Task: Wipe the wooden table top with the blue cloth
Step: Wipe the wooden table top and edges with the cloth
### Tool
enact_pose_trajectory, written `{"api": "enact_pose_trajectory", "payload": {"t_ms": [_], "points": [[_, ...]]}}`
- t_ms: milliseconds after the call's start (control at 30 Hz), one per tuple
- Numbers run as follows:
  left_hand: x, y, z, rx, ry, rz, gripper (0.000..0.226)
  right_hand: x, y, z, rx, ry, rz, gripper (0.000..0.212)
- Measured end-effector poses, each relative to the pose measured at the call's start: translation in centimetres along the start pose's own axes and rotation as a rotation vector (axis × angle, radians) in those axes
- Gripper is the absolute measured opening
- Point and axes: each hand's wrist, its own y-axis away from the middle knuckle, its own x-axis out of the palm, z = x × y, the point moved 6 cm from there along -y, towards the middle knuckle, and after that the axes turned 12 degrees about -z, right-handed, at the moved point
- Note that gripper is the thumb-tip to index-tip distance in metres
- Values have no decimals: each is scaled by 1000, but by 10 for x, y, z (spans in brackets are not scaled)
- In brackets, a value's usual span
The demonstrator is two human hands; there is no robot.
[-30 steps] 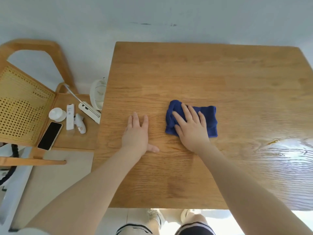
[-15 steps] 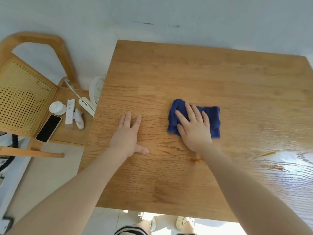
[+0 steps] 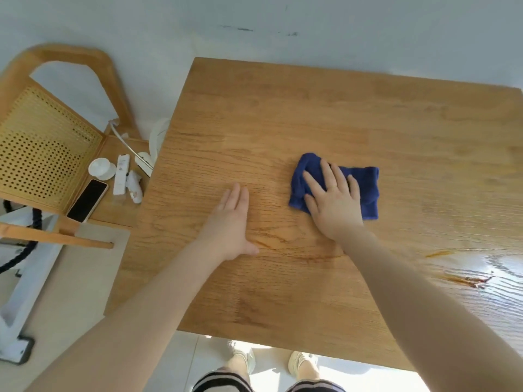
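**Right hand flat on the blue cloth, with unwiped marks lying to its right**

Here, seen from a head-worn camera looking down, a person stands at the near edge of a wooden table top [image 3: 325,114]. The blue cloth [image 3: 368,185] lies folded into a rough rectangle near the middle of the table, its long axis running left to right. The right hand [image 3: 332,199] lies on top of it, fingers straight and spread, pointing away from the body; the palm covers the cloth's near left part, and blue fabric shows past the fingertips and out to the right. The fingers do not curl round the fabric; they press down on it.

The left hand [image 3: 230,219] rests flat on bare wood just to the left of the cloth, fingers straight and close together, thumb out to the side. It holds nothing and seems to steady the body.

The relation that matters: thin orange-brown streaks [image 3: 469,280] lie on the table to the right of the cloth and nearer the body, beside a bright patch of glare. Fainter streaks sit close below the right wrist. The right hand is the nearer one, so the likely stroke slides the cloth rightward and back toward the near edge.

A wooden chair [image 3: 42,154] stands to the left, with a phone [image 3: 86,200] on its seat.
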Motion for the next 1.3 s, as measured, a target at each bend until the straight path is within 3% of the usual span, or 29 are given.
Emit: {"api": "enact_pose_trajectory", "payload": {"t_ms": [100, 200, 400, 700, 900, 1033, 1200, 1300], "points": [[7, -1, -34, 99, 5, -12, 128, -3, 44, 5, -139, -26, -19, 50], [14, -3, -60, 164, -70, -42, 131, -3, 36, -8, -293, -20, 1, 50], [27, 0, -78, 151, -152, 24, 135, -3, -30, -54, 140, 10, 19, 49], [42, -3, -111, 27, -201, 11, 139, -8, 41, -48, -205, -32, 7, 52], [48, -6, -110, -10, -269, 10, 142, -6, -17, -69, -93, -5, 28, 50], [49, -3, -110, -14, -241, 1, 140, -10, 26, -65, -174, -16, -28, 52], [47, 0, -108, -23, -199, -20, 138, -12, 56, -74, -326, -57, 27, 50], [48, -2, -109, -34, -211, -12, 139, -12, 22, -87, -231, -43, 10, 50]]}}
